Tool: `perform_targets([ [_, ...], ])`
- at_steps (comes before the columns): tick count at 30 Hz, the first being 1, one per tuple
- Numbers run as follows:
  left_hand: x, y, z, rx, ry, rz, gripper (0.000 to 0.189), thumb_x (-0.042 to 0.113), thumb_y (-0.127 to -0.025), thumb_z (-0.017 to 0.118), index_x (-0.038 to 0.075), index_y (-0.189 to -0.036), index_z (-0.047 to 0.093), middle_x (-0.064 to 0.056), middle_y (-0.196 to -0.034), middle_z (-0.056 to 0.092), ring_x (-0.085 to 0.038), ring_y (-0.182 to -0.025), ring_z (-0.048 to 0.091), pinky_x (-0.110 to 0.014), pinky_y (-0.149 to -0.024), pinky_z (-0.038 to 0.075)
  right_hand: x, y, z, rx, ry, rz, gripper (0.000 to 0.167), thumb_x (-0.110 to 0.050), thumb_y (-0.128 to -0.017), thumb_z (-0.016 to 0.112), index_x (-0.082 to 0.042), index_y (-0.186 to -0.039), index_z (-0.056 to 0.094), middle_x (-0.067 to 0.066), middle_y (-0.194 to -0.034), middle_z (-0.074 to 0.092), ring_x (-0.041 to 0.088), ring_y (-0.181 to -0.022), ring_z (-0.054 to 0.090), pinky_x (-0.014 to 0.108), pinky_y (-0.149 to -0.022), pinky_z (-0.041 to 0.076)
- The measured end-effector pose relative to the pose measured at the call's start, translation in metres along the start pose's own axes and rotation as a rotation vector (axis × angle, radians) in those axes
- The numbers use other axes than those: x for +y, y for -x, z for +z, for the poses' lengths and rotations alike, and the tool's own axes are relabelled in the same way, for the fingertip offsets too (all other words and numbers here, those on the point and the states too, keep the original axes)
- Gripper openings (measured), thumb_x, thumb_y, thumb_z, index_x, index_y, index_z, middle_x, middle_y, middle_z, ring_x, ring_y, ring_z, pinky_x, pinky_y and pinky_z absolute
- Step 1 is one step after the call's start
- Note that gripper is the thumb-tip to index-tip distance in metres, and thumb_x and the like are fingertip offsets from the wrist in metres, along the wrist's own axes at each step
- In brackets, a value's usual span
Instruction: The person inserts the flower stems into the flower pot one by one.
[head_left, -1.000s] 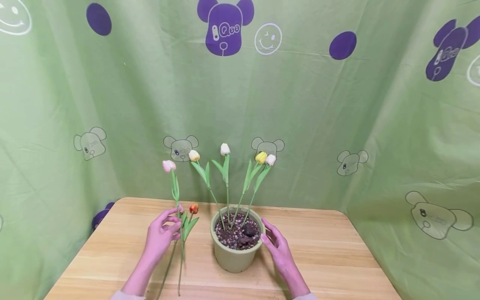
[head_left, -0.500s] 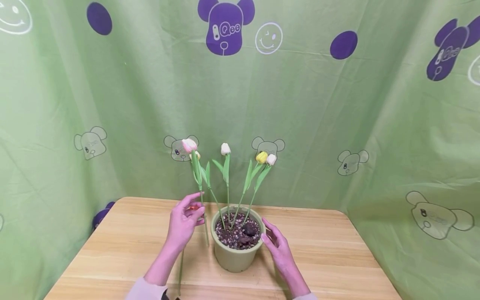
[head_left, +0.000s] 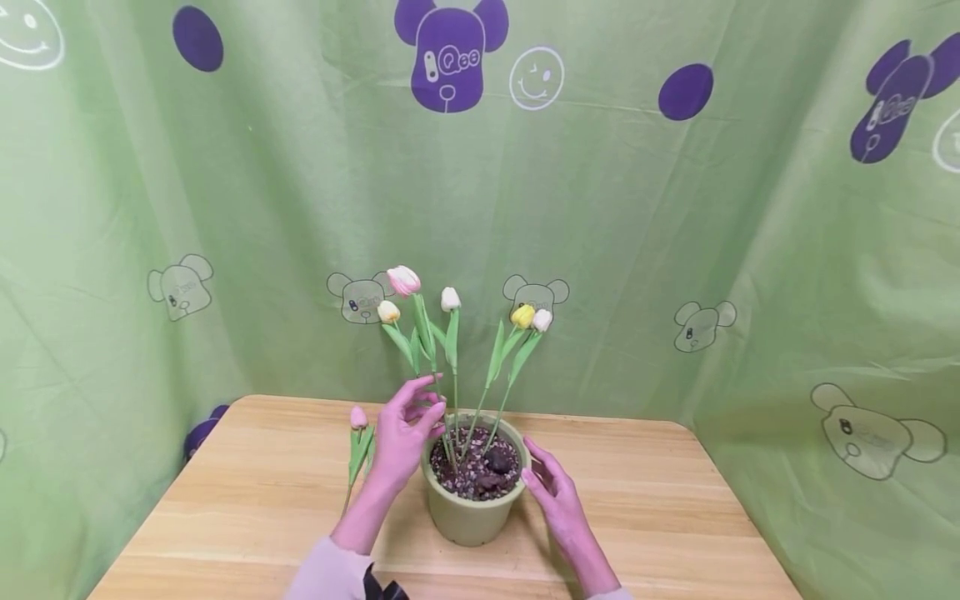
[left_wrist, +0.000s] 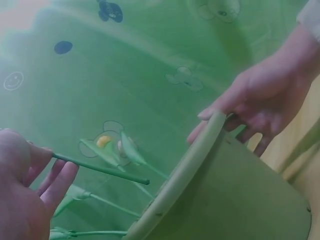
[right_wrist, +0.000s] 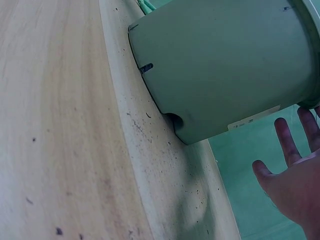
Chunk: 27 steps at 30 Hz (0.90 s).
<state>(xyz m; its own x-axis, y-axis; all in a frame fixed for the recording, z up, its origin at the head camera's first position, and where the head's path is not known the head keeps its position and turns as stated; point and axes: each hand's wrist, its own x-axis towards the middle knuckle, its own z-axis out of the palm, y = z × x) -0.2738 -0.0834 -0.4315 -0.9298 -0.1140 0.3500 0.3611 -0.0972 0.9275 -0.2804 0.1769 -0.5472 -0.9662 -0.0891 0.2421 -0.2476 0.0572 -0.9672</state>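
Pink-white tulip [head_left: 404,281] leans upper-left, pinched by the left hand [head_left: 401,433], stem end [left_wrist: 144,180] over the flowerpot [head_left: 468,522]; right hand [head_left: 557,500] touches it loosely.

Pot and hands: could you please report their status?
Left hand pinching pink-and-white tulip, stem end free. Right hand touching pot rim. Planted tulips standing close, possibly in the way.

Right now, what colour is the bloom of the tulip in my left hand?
That bloom is pink and white; the head view shows it best.
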Motion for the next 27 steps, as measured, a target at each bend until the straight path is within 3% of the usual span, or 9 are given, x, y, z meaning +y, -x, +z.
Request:
perform_targets([
  [3, -0.004, -0.003, 0.008, -0.003, 0.010, 0.007, 0.044, -0.002, -0.093, 0.070, 0.012, -0.135, 0.065, -0.017, -0.111, 0.066, -0.018, -0.089, 0.069, -0.037, -0.078, 0.067, 0.000, 0.001, 0.000, -0.002, 0.000, 0.002, 0.051, -0.011, -0.105, 0.058, -0.009, -0.155, 0.045, 0.017, -0.161, 0.043, 0.041, -0.144, 0.045, 0.015, -0.106, 0.045],
  [7, -0.010, -0.006, 0.018, -0.011, 0.015, 0.023, 0.044, -0.003, -0.093, 0.070, 0.011, -0.134, 0.066, -0.019, -0.110, 0.067, -0.017, -0.087, 0.069, -0.039, -0.078, 0.067, -0.001, 0.001, 0.000, -0.004, 0.013, 0.002, 0.051, -0.014, -0.106, 0.057, -0.010, -0.155, 0.045, 0.017, -0.161, 0.043, 0.042, -0.144, 0.045, 0.019, -0.108, 0.046],
  [14, -0.021, -0.007, 0.031, -0.041, -0.013, 0.028, 0.041, -0.003, -0.094, 0.069, 0.010, -0.133, 0.066, -0.019, -0.110, 0.067, -0.035, -0.094, 0.068, -0.037, -0.077, 0.067, -0.002, 0.001, 0.000, -0.008, -0.010, 0.016, 0.052, -0.012, -0.105, 0.058, -0.011, -0.155, 0.045, 0.016, -0.161, 0.043, 0.041, -0.145, 0.043, 0.014, -0.106, 0.045],
  [18, -0.028, -0.009, 0.037, -0.065, -0.017, 0.056, 0.041, -0.002, -0.095, 0.068, 0.009, -0.134, 0.065, -0.020, -0.110, 0.067, -0.037, -0.093, 0.068, -0.036, -0.077, 0.067, -0.003, 0.001, 0.000, -0.011, 0.005, 0.012, 0.052, -0.013, -0.105, 0.058, -0.011, -0.156, 0.044, 0.017, -0.161, 0.043, 0.040, -0.145, 0.043, 0.012, -0.106, 0.043],
  [23, -0.033, -0.010, 0.044, -0.088, -0.033, 0.071, 0.039, -0.005, -0.095, 0.066, 0.006, -0.133, 0.065, -0.023, -0.111, 0.066, -0.041, -0.094, 0.067, -0.045, -0.081, 0.066, -0.003, -0.001, 0.001, -0.020, -0.001, 0.005, 0.053, -0.013, -0.105, 0.058, -0.011, -0.156, 0.044, 0.017, -0.161, 0.043, 0.038, -0.145, 0.044, 0.013, -0.107, 0.043],
  [27, -0.038, -0.008, 0.049, -0.102, -0.047, 0.075, 0.038, -0.004, -0.096, 0.066, 0.008, -0.131, 0.065, -0.026, -0.113, 0.066, -0.030, -0.091, 0.068, -0.035, -0.080, 0.067, -0.003, 0.000, 0.001, -0.013, 0.001, 0.013, 0.052, -0.013, -0.105, 0.058, -0.012, -0.155, 0.044, 0.016, -0.161, 0.044, 0.036, -0.143, 0.046, 0.013, -0.107, 0.044],
])
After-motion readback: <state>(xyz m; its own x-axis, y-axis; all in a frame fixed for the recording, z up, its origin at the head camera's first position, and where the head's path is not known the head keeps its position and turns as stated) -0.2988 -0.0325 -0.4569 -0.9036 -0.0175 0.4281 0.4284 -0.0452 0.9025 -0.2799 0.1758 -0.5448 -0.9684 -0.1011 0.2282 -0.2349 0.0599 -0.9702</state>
